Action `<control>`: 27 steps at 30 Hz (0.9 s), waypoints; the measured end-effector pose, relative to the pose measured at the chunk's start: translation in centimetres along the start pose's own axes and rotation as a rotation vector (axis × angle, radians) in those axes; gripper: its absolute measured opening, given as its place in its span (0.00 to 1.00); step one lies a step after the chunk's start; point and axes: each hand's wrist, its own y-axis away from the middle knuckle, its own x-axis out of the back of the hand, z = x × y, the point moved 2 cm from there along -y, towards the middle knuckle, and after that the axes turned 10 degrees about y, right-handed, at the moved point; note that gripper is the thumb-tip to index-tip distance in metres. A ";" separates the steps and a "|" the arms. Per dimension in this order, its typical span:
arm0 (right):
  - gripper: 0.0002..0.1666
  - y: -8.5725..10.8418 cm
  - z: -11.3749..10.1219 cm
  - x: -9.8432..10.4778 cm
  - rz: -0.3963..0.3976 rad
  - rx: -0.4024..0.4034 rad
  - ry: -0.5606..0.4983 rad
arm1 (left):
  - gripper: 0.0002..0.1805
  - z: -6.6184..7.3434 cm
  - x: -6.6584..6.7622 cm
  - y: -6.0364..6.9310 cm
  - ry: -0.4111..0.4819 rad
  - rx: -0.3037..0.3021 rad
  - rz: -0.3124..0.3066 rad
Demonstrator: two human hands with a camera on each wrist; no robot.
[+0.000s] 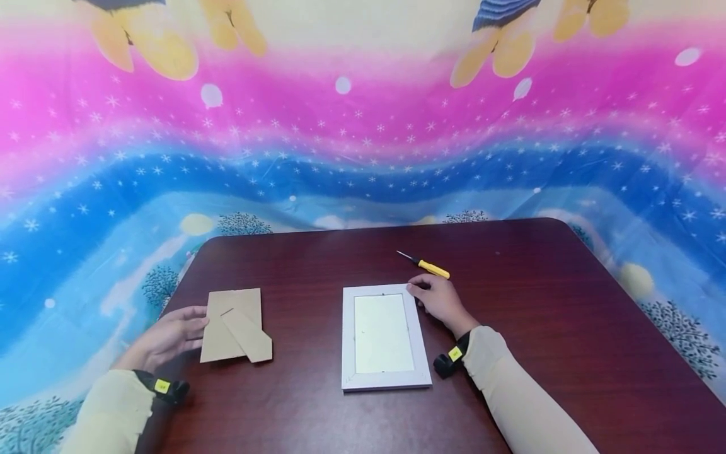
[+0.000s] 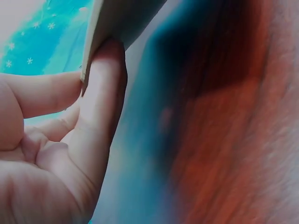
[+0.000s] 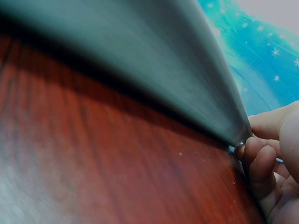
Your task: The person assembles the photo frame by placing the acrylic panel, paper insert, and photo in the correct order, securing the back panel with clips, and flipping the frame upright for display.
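In the head view, a brown cardboard backing board [image 1: 219, 338] with a slanted easel leg [image 1: 251, 337] is at the left. My left hand [image 1: 169, 334] pinches its left edge. In the left wrist view, the thumb and a finger lie on opposite sides of the board [image 2: 122, 21]. A white picture frame [image 1: 348, 334] lies at the middle, around a pale panel [image 1: 384, 334] with small dark tabs at its edges. My right hand [image 1: 443, 304] grips the frame's upper right corner. In the right wrist view, thumb and fingertips meet at the frame's corner [image 3: 201, 84].
A screwdriver with a yellow handle [image 1: 434, 269] lies beyond the right hand, tip pointing left. Everything is on a dark red wooden table [image 1: 306, 416]. Behind it hangs a pink and blue patterned cloth [image 1: 351, 132].
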 end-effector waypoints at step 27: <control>0.13 0.0 -0.1 0.2 -0.014 0.006 0.005 | 0.16 0.4 -3.8 -1.2 0.114 -0.145 0.020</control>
